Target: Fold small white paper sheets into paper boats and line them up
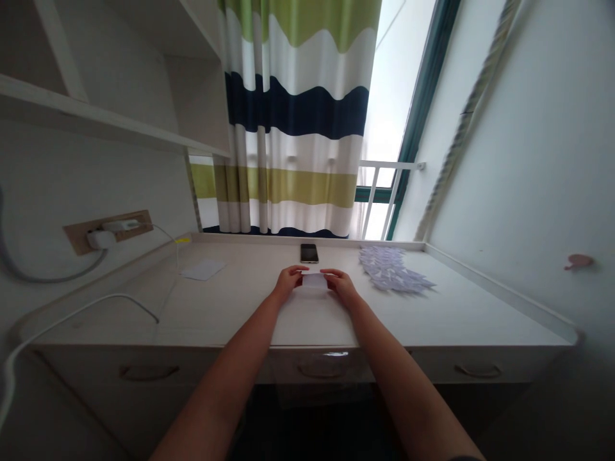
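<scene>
A small sheet of white paper (314, 281) is held up between my two hands, just above the middle of the desk. My left hand (288, 282) pinches its left edge with thumb and fingers. At the right edge, my right hand (340, 283) grips the same sheet in a like way. Whether the paper is folded, I cannot tell. Just beyond my hands a dark phone (309, 253) lies flat on the desk. To the right lies a spread pile of pointed, folded white paper pieces (391, 269).
Flat white paper (204, 269) lies on the left of the white desk (230, 314). A white cable (96, 310) runs over the desk's left side, below plugs in a wall socket (108, 230). A striped curtain (298, 153) hangs behind; drawers (148, 371) are under the front edge.
</scene>
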Motion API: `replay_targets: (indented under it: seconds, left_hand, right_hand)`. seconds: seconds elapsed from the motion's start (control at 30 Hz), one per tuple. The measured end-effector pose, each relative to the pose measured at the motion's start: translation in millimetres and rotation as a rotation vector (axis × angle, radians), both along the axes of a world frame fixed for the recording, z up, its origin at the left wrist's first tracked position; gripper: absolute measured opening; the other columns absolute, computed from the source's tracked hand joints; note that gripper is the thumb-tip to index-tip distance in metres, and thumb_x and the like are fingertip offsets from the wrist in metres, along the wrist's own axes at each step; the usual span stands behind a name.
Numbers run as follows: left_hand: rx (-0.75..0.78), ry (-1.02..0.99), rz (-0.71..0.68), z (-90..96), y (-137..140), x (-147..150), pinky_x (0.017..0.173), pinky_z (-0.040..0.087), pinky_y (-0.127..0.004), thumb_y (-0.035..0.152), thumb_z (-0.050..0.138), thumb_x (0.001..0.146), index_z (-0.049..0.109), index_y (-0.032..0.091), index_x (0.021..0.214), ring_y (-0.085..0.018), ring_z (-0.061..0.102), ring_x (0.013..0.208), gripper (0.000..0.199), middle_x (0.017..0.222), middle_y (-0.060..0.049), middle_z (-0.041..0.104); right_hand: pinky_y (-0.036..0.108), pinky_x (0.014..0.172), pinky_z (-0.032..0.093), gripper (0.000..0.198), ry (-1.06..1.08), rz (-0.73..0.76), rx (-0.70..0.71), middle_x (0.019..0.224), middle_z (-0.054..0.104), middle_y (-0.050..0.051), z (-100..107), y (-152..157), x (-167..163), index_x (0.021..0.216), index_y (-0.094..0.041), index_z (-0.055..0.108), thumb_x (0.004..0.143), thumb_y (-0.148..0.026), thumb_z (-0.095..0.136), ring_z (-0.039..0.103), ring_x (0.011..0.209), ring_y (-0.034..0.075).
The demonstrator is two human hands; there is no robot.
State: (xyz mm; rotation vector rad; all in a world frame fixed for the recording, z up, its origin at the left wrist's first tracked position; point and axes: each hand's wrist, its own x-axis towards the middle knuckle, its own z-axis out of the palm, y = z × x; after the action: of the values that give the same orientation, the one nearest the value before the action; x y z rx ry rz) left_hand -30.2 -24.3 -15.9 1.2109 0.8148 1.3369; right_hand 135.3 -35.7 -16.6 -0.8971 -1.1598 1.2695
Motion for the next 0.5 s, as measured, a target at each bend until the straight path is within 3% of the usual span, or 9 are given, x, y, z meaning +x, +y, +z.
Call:
replay_targets:
  seconds: [0.2,0.37,0.5]
  left_hand:
    - [-0.019,0.030,0.018,3.8,-3.2,-0.2,0.059,0.046,-0.024,0.015,0.053,0.055,0.063,0.013,0.067,-0.009,0.053,0.058,0.016,0.062,-0.001,0.058]
    - [-0.015,0.060,0.001,4.5,-4.7,-0.9,0.058,0.047,-0.026,0.025,0.055,0.061,0.062,0.011,0.070,-0.012,0.053,0.066,0.018,0.075,-0.005,0.059]
    - [0.088,0.166,0.025,2.5,-5.3,-0.3,0.056,0.046,-0.024,0.020,0.062,0.056,0.060,0.013,0.081,-0.012,0.053,0.069,0.026,0.082,-0.004,0.056]
  right_hand:
    - [0.020,0.046,0.032,0.018,-0.044,-0.026,0.019,0.043,0.044,-0.006,-0.9,0.6,0.0,0.067,-0.015,0.065,0.053,-0.020,0.055,0.038,0.042,0.005]
    - [0.022,0.051,0.041,0.017,-0.098,-0.061,-0.018,0.054,0.052,-0.002,4.1,-4.3,-1.9,0.067,-0.016,0.064,0.059,-0.027,0.054,0.046,0.049,0.007]
    - [0.022,0.050,0.041,0.024,-0.187,-0.064,0.072,0.055,0.053,-0.003,5.1,-6.6,-5.5,0.076,-0.018,0.061,0.056,-0.031,0.062,0.048,0.052,0.009]
